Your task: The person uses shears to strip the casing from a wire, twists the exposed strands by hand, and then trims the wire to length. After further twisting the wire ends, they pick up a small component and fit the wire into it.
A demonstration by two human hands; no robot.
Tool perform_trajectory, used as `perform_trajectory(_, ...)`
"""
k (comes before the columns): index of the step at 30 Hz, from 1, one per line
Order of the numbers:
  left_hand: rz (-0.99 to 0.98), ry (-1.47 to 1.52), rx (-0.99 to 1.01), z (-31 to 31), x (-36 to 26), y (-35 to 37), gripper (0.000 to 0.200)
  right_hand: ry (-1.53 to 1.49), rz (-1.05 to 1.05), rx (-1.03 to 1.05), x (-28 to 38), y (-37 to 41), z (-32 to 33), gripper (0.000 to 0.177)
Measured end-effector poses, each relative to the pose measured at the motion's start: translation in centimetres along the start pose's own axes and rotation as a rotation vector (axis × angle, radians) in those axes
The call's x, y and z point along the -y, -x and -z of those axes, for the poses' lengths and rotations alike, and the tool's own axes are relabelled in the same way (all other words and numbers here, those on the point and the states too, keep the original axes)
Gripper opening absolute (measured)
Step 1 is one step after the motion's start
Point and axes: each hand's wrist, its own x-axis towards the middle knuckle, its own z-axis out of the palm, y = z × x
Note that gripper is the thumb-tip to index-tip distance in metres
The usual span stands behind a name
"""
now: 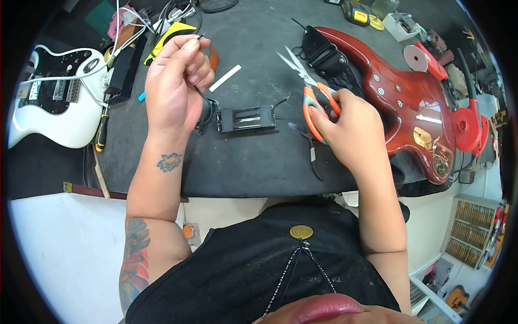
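Observation:
My left hand (181,67) is raised above the table, thumb and forefinger pinching the end of a thin black cable (201,37). The cable runs down behind the palm towards a black guitar pickup (206,116), partly hidden by my wrist. Beside it lies a second black pickup (245,119), with a short cable end sticking out at its upper right. My right hand (350,121) is closed round the orange handles of a pair of scissors (308,81). The scissor blades are spread apart and point up and left, away from the cable.
A white electric guitar (59,97) lies at left, near a yellow-black screwdriver (102,132). At right rests a red-brown guitar body (410,102) with a black strap (324,54). Pliers (313,156) lie below the scissors; a white strip (225,78) lies near my left hand.

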Motion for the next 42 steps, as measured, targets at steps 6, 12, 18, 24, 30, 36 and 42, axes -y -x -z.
perform_trajectory(6,0.041,-0.149,0.123,-0.5,0.7,0.8,0.017,0.218,0.166,-0.164,-0.6,-0.5,-2.2,0.033)
perform_trajectory(12,0.016,-0.640,0.346,-2.5,1.2,3.3,0.018,-0.113,0.700,-0.241,3.3,-1.2,1.6,0.031)
perform_trajectory(18,0.066,-0.721,0.434,-2.7,0.8,3.9,0.018,-0.171,0.846,-0.250,3.6,-2.2,-1.7,0.021)
perform_trajectory(24,0.134,-0.770,0.470,-3.1,0.1,3.9,0.021,-0.361,0.742,-0.198,3.1,-1.7,-2.5,0.015)
perform_trajectory(30,0.085,-0.729,0.517,-2.8,1.1,4.0,0.023,-0.322,0.754,-0.240,3.1,-1.4,-2.8,0.016)
perform_trajectory(36,0.005,-0.819,0.525,-3.2,1.0,4.2,0.022,-0.396,0.617,-0.210,3.4,-0.7,-3.0,0.015)
perform_trajectory(42,-0.084,-0.844,0.535,-3.1,1.2,4.3,0.016,-0.400,0.588,-0.194,3.6,-0.5,-2.6,0.015)
